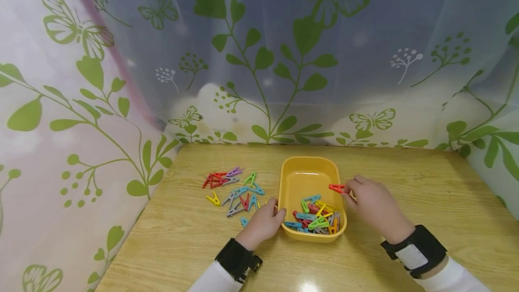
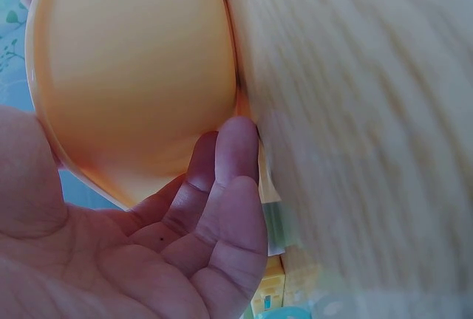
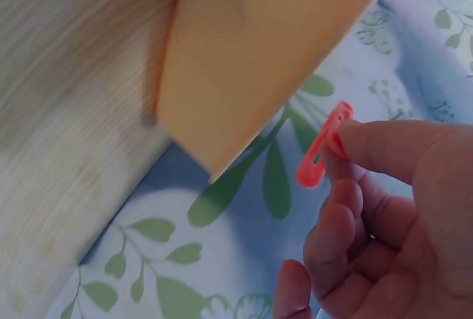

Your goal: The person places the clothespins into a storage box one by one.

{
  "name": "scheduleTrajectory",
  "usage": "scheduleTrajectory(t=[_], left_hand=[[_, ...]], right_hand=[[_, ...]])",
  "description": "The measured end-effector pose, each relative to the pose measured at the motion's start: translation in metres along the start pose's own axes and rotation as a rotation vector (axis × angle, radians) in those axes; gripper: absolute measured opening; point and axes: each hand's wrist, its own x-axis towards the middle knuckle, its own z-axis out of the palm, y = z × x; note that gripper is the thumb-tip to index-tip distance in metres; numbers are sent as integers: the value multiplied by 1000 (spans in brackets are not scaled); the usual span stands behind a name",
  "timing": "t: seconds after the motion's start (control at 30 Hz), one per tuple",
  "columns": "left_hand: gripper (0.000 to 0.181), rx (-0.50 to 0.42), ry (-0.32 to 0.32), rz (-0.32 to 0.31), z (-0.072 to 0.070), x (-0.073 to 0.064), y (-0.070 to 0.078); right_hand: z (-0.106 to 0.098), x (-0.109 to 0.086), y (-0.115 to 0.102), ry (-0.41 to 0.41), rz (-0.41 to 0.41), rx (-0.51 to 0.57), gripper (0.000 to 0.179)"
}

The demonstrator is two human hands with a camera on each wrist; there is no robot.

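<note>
A yellow plastic basin (image 1: pixel 310 161) stands on the table with several coloured clothespins (image 1: pixel 318 222) heaped in its near half. My left hand (image 1: pixel 263 222) holds the basin at its left side, thumb over the rim and fingers (image 2: pixel 236 149) against the outer wall. Between thumb and forefinger my right hand (image 1: pixel 375 206) pinches a red clothespin (image 3: pixel 318 153). It hangs just over the basin's right rim in the head view. In the right wrist view this clothespin stands apart from the basin's outer wall (image 3: pixel 236 60).
Left of the basin, loose clothespins (image 1: pixel 239 190) in red, purple, blue, grey, green and yellow lie scattered on the wooden table (image 1: pixel 170 247). A patterned curtain (image 1: pixel 251 80) with leaves and butterflies hangs behind the table's back edge and along its sides.
</note>
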Motion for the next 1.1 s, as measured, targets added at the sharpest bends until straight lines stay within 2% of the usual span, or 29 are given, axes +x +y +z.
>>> scheduleTrajectory(t=[0.23,0.47,0.7,1.1], left_hand=[[27,7,-1,-8,1,0,0],[28,3,-6,-7,1,-1,2],[25,1,4,5,0,-2,2],[26,5,-2,4,-1,0,-1]], right_hand=[[9,-6,-20,-64,14,35,16],[19,-9,-25,-109,42,63,16],[23,-10,-29,-78,9,74,14],[34,-11,-31,-73,31,98,15]])
